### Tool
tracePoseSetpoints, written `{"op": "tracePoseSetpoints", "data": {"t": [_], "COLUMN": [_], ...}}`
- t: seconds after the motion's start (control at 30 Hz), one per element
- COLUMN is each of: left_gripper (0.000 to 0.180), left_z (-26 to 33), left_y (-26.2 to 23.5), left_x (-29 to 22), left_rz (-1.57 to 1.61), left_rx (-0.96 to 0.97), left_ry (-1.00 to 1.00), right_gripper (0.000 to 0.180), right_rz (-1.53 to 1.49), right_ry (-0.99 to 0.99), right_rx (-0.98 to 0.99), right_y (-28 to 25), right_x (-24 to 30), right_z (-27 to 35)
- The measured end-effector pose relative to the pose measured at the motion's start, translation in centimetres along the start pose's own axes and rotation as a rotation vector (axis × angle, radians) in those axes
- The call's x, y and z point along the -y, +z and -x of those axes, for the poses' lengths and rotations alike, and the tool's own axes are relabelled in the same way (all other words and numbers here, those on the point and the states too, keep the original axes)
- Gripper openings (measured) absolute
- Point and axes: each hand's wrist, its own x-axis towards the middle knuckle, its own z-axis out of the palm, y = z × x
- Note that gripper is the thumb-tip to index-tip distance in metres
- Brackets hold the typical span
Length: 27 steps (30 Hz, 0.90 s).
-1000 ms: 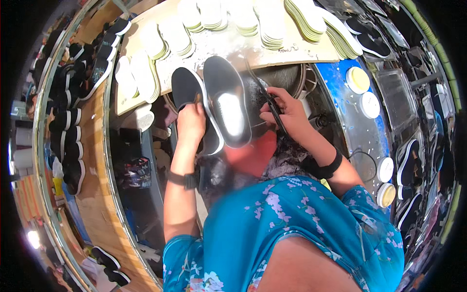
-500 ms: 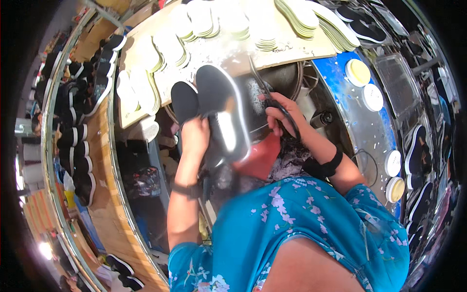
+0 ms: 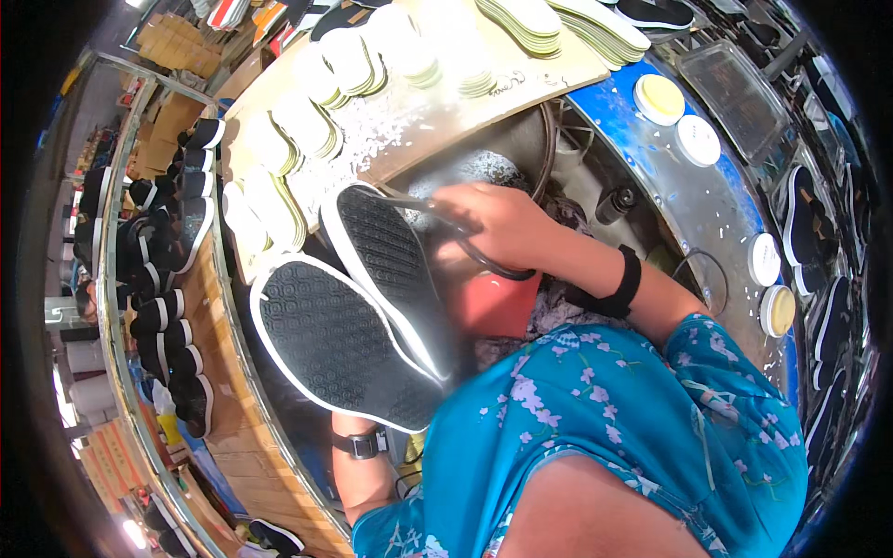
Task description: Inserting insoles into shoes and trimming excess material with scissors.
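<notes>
Two black shoes with white edges are tilted so that their patterned black soles face me. One sole [image 3: 326, 349] is at the lower left, and the other sole [image 3: 381, 265] overlaps it on the upper right. Behind them my left hand is hidden; just the wrist with a dark watch [image 3: 361, 444] shows below, and the shoes are held up on that arm. My right hand [image 3: 488, 223] is closed round dark-handled scissors [image 3: 474, 251], whose blades reach left to the white edge near the upper shoe's toe. Motion blurs the fingers somewhat.
A pale board [image 3: 409, 158] ahead carries stacked insoles [image 3: 349, 65] and white scraps. Black shoes line a wooden shelf [image 3: 209, 344] on the left. At right, round lidded tubs [image 3: 698, 139] stand on a blue-grey bench [image 3: 693, 200]. A red piece [image 3: 493, 305] lies above my lap.
The shoes have turned from uppers to soles and come down to the left, covering my left hand. My right hand has moved left with the scissors, bringing the blades to the upper shoe.
</notes>
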Motion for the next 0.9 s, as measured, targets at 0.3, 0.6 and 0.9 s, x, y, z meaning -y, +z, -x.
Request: {"op": "tracePoseSetpoints", "data": {"t": [0.3,0.6,0.9], "left_gripper": [0.018,0.018,0.018], "left_z": [-0.4,-2.0,-3.3], "left_y": [0.7,2.9,3.6], "left_x": [0.8,1.6,1.2], "left_rz": [0.124,0.203,0.15], "left_rx": [0.045,0.063,0.045], "left_ry": [-0.064,-0.108,-0.127], "right_gripper": [0.052,0.058,0.047], "right_rz": [0.104,0.242,0.376], "right_ry": [0.077,-0.086,-0.045], "right_rx": [0.092,0.086,0.062], "right_y": [0.9,-0.4,-0.2], "right_x": [-0.3,2.2,0.4], "right_z": [-0.3,0.0,-0.2]}}
